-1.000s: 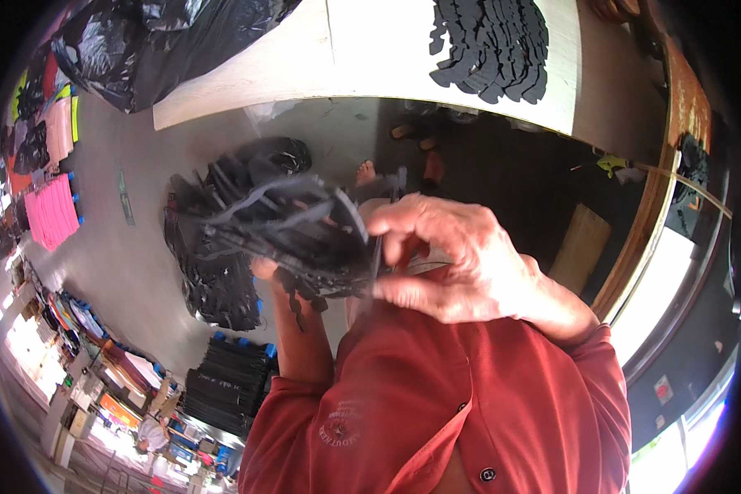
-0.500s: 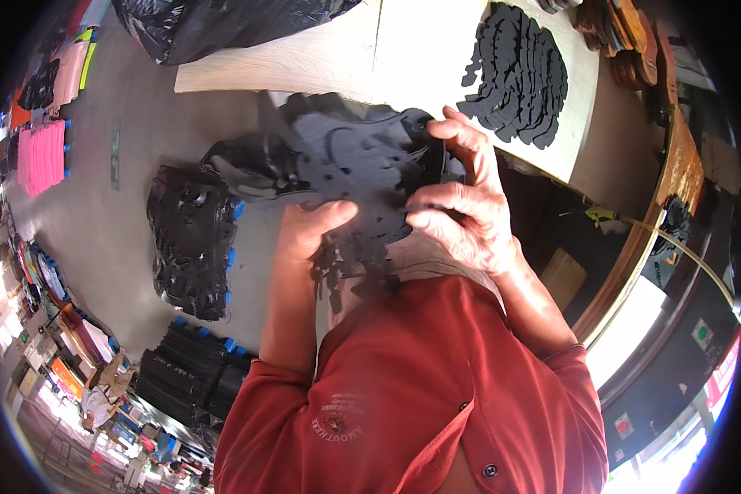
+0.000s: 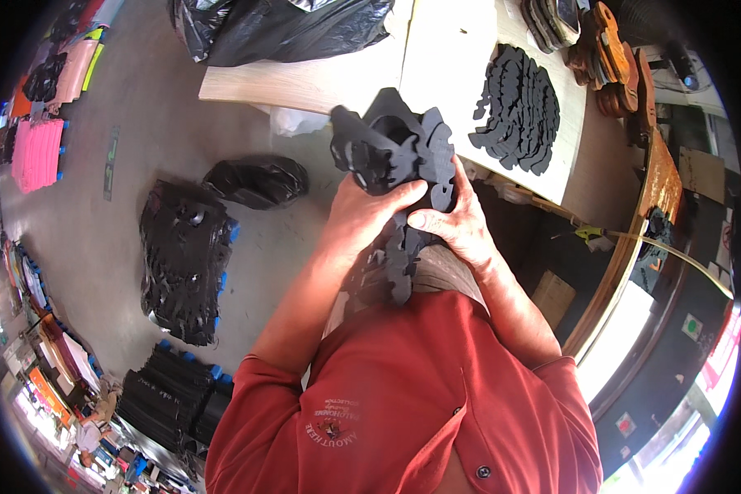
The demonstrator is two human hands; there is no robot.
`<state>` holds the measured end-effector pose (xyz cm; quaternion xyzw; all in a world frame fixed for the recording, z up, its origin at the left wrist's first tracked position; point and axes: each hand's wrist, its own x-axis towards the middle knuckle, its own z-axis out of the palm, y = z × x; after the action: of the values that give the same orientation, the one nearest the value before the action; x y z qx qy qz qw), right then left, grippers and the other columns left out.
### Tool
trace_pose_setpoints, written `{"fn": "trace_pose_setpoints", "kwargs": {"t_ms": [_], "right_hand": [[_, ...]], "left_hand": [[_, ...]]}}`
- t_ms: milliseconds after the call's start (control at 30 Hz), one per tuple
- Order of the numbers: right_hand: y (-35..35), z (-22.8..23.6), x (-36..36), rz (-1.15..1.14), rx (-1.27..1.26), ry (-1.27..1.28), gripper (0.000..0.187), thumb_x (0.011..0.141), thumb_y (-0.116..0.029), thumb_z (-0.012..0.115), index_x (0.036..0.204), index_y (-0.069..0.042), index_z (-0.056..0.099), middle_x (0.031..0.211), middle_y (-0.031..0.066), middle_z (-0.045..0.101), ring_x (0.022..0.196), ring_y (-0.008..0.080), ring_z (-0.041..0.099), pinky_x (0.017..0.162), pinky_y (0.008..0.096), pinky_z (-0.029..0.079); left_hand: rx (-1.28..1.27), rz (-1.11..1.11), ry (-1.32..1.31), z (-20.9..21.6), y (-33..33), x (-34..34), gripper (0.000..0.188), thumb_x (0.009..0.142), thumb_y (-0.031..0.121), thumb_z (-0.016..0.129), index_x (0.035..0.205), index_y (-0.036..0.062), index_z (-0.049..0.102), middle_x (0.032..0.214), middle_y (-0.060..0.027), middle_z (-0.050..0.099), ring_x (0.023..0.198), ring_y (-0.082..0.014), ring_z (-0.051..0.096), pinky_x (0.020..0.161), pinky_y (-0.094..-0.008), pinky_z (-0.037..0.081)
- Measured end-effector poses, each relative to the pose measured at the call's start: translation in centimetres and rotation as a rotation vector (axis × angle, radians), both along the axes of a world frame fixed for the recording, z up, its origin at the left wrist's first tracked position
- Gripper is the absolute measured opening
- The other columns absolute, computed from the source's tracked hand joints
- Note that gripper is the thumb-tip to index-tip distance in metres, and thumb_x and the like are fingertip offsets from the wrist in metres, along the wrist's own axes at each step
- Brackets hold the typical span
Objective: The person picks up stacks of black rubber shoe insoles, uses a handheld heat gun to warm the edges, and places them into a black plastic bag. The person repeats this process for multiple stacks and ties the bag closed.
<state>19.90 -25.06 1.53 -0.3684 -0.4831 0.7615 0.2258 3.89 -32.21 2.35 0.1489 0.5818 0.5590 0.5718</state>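
Observation:
A bundle of black cut-out sheets [image 3: 397,140] with wavy, notched edges is held up in front of my red shirt, folded or bunched so that its ends stand up. My left hand [image 3: 361,216] is closed around its left side, with the thumb pressed across the front. On the right edge, my right hand [image 3: 463,229] grips the same bundle with its thumb in front and its fingers partly hidden behind. Ragged strips hang from the bundle below both hands. Rows of black cut pieces [image 3: 519,111] lie overlapping on the pale table [image 3: 436,62] beyond my right hand.
A black plastic bag [image 3: 305,33] rests on the table's far left part. On the floor at left are another black bag [image 3: 257,181], stacked black sheets [image 3: 185,263], more black stacks [image 3: 165,399] and a pink stack [image 3: 37,155]. Brown shaped boards [image 3: 611,41] stand at far right.
The sheets were spread wide and blurred; now they are gathered into a narrower, upright bunch. My hands have come closer together, and my right hand's spread fingers have closed on the edge.

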Motion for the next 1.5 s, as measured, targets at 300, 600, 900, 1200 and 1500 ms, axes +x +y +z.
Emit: {"fn": "trace_pose_setpoints", "kwargs": {"t_ms": [300,600,900,1200,1500], "right_hand": [[-2.9,0.2,-4.4,-0.082,-0.099,0.01,0.097,0.071,-0.015,0.097,0.149,-0.002,0.04,0.133,0.0104,0.06,0.124,0.0229,0.058,0.108,0.0369,0.048],[-2.0,1.3,-4.5,0.193,-0.045,0.021,0.087,0.074,-0.017,0.094,0.145,0.0,0.048,0.133,0.0128,0.061,0.123,0.0223,0.058,0.107,0.0367,0.047],[0.0,1.1,-4.4,0.092,-0.367,0.304,0.054,0.078,0.001,0.086,0.127,0.001,0.064,0.115,0.0099,0.072,0.106,0.02,0.068,0.097,0.034,0.055],[3.3,1.6,-1.6,0.087,-0.381,0.373,0.057,0.083,-0.001,0.079,0.136,0.002,0.059,0.118,0.014,0.073,0.104,0.0243,0.072,0.096,0.0378,0.058],[5.6,2.8,-0.9,-0.054,-0.448,0.406,0.049,0.081,-0.002,0.081,0.126,0.005,0.063,0.109,0.0141,0.074,0.095,0.0248,0.073,0.09,0.0387,0.06]], "left_hand": [[0.069,-0.037,-0.052,0.7,-2.0,-3.5,0.05,0.09,0.029,0.084,0.127,0.0001,0.067,0.118,-0.0076,0.072,0.107,-0.0159,0.066,0.093,-0.0321,0.053],[0.001,0.04,-0.069,2.9,-2.8,-3.5,0.056,0.095,0.041,0.076,0.131,-0.0009,0.066,0.124,-0.0099,0.069,0.114,-0.0171,0.062,0.098,-0.0325,0.05],[0.006,-0.027,-0.235,4.6,-0.6,-3.5,0.064,0.097,0.045,0.073,0.138,-0.0023,0.059,0.128,-0.0103,0.066,0.114,-0.0187,0.062,0.096,-0.0342,0.051],[0.123,-0.051,-0.244,4.4,0.4,-3.9,0.066,0.109,0.051,0.048,0.144,-0.0048,0.052,0.138,-0.0114,0.062,0.122,-0.0188,0.06,0.106,-0.0336,0.047],[0.079,0.085,-0.047,5.3,0.7,-5.9,0.062,0.11,0.043,0.049,0.148,-0.0057,0.047,0.142,-0.0194,0.06,0.131,-0.0272,0.058,0.113,-0.0412,0.045]]}}
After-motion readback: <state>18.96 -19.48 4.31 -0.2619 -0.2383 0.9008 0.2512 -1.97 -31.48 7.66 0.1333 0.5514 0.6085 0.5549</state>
